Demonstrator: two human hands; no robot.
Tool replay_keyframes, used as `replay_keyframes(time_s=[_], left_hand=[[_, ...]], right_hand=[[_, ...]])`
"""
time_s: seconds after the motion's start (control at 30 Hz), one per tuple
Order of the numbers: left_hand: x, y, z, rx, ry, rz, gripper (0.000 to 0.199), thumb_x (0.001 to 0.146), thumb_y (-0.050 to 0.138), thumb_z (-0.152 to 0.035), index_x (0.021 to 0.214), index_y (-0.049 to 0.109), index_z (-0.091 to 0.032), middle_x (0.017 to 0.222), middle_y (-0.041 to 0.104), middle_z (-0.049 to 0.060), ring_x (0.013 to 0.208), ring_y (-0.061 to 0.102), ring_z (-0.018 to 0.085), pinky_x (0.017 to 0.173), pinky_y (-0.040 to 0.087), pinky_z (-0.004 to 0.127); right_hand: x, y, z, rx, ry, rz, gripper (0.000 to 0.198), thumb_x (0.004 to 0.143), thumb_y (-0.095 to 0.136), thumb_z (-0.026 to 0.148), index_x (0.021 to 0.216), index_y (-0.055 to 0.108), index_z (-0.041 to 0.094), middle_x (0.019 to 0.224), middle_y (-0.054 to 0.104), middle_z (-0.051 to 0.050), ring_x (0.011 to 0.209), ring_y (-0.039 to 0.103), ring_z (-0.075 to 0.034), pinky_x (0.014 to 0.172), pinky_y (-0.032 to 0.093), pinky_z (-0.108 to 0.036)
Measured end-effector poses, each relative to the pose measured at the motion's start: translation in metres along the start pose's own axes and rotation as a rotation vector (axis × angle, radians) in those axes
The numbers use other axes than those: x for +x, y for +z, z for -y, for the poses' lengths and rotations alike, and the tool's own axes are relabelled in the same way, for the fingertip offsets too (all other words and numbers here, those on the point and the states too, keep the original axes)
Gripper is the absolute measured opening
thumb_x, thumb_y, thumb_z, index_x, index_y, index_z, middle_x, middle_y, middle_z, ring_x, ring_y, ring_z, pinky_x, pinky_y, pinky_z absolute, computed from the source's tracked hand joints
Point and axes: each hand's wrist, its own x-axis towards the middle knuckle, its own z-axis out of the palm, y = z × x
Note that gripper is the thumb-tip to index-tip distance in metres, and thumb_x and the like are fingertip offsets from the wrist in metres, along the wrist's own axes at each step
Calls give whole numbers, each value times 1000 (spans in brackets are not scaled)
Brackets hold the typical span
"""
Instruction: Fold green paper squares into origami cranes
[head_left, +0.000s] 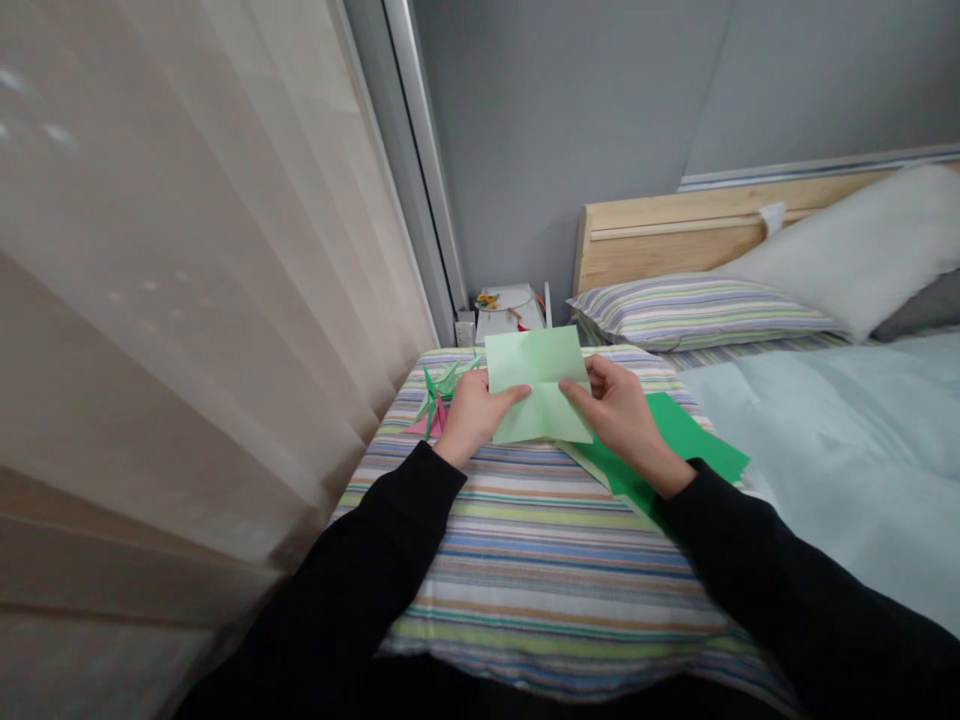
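Striped cloth (540, 590) up front at six o'clock, and here, mid-dial, the creased pale-green sheet (536, 355): left hand (476, 408) at nine, right hand (619, 405) at three, both pinching it! Darker green paper (690, 435) at four, folded paper shapes (436, 398) at nine, striped pillow (705, 308) beyond, at two.

The left hand (477, 408) and right hand (619, 408) hold a creased pale green sheet (538, 362) over the striped cloth (547, 570).
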Motion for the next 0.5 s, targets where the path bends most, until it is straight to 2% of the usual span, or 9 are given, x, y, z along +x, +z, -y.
replay_keyframes(time_s=[0.17, 0.33, 0.43, 0.5], left_hand=[[1, -2, -2, 6, 35, -31, 31, 74, 78, -33, 96, 77, -11, 103, 81, 12, 89, 75, 27, 80, 58, 36], [1, 0, -5, -101, 116, 52, 30, 80, 65, -25, 107, 73, -14, 104, 79, 9, 97, 72, 24, 83, 57, 33], [2, -2, -6, -148, 157, 88, 24, 78, 64, -24, 99, 74, -18, 100, 78, 6, 93, 70, 22, 78, 55, 31], [2, -5, -8, -144, 186, 116, 20, 76, 63, -25, 90, 76, -19, 98, 77, 6, 89, 70, 21, 73, 54, 30]], right_hand=[[2, -3, -1, 20, 42, -56, 17, 83, 69, 35, 92, 64, 21, 79, 73, -4, 65, 65, -22, 54, 50, -32], [7, -3, -2, 201, 77, -124, 21, 82, 69, 34, 97, 62, 22, 82, 74, -2, 68, 67, -19, 61, 52, -31], [8, -5, -4, 237, 83, -130, 17, 82, 66, 36, 93, 63, 24, 82, 72, -1, 67, 65, -19, 60, 51, -31], [8, -8, -6, 128, 16, -105, 17, 85, 58, 40, 87, 64, 24, 81, 71, -3, 67, 64, -21, 59, 51, -32]])
